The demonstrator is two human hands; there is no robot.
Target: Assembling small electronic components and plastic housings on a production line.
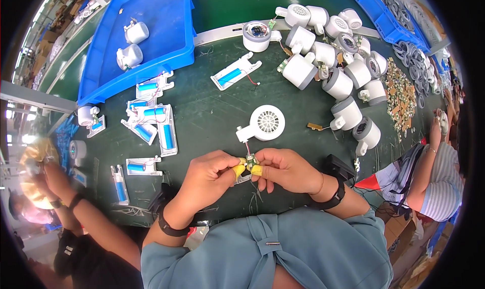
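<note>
My left hand (209, 178) and my right hand (288, 170) meet low in the middle, both closed in a pinch. Between them is a small green circuit board (251, 159), its edges gripped by fingertips in yellow covers. Red wire (248, 148) runs from the board up to a white fan head (268, 122), which lies grille up on the table just beyond my hands. Part of a white plastic shell (243, 179) shows beneath my fingers; the rest of it is hidden. What the left fingertips pinch at the board's edge is too small to make out.
White fan heads (299, 70) crowd the far right beside heaped small circuit boards (400, 94) and grey rings (411, 61). Handle shells with blue batteries (154, 112) lie left, below a blue tray (166, 16). Co-workers' arms (101, 223) show at both sides.
</note>
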